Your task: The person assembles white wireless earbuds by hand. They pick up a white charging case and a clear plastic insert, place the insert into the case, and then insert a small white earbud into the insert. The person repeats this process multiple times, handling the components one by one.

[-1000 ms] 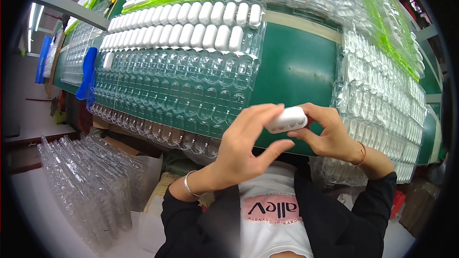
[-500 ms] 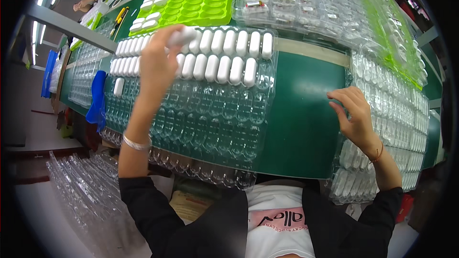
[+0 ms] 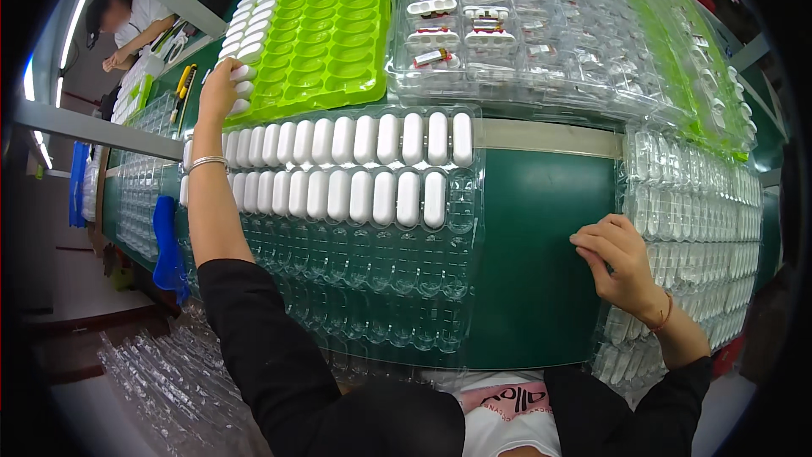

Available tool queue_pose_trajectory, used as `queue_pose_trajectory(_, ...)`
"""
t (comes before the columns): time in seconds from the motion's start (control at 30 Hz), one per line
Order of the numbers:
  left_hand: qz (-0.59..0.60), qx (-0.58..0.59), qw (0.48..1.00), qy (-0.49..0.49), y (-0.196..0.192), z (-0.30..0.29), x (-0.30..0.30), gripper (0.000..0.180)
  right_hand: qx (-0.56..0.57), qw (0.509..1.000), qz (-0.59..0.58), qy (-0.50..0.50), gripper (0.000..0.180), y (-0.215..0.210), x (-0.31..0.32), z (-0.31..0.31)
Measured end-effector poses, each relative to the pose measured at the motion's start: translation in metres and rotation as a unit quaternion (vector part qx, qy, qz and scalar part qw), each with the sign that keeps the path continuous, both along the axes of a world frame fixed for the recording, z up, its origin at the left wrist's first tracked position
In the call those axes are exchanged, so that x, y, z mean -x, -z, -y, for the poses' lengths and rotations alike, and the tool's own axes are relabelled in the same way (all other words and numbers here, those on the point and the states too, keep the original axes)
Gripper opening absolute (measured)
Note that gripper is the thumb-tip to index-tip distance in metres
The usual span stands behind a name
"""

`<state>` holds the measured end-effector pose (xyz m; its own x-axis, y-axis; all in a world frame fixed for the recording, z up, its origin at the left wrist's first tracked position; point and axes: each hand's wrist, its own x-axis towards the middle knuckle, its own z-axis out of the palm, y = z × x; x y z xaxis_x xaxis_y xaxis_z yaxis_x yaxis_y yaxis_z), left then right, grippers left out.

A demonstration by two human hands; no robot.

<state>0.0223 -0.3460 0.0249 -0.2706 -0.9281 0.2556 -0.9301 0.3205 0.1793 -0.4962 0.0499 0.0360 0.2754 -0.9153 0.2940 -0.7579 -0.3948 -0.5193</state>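
At the near left corner of the green moulded tray (image 3: pixel 338 106), my left hand (image 3: pixel 216 95) has its fingers closed on a white oval case (image 3: pixel 244 74). More white cases sit beside those fingertips. Below lies the clear plastic tray (image 3: pixel 372 267), with two rows of white cases (image 3: pixel 387 140) upright in its upper pockets; its lower pockets hold none. My left forearm hides the left ends of these rows. Over the green tabletop, my right hand (image 3: pixel 622 262) hovers with fingers curled together and thumb near their tips, holding nothing.
Clear trays with small parts (image 3: pixel 440 57) stand behind. Stacked clear trays (image 3: pixel 694 228) hold white pieces at the right. A blue strip-like object (image 3: pixel 167 245) hangs at the left edge, near a yellow-handled tool (image 3: pixel 183 85). Another person (image 3: pixel 139 21) sits far left.
My left hand has moved left and away from me, from above the clear tray's cases to the green tray's corner. My right hand stays over the tabletop, its thumb nearer its fingers.
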Motion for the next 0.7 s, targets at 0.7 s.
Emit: queue_pose_trajectory(0.7,0.228,0.109,0.935,-0.247,0.033,-0.238,-0.127,0.01,0.089,0.989,-0.084,-0.078,0.022,-0.018,0.003,-0.016)
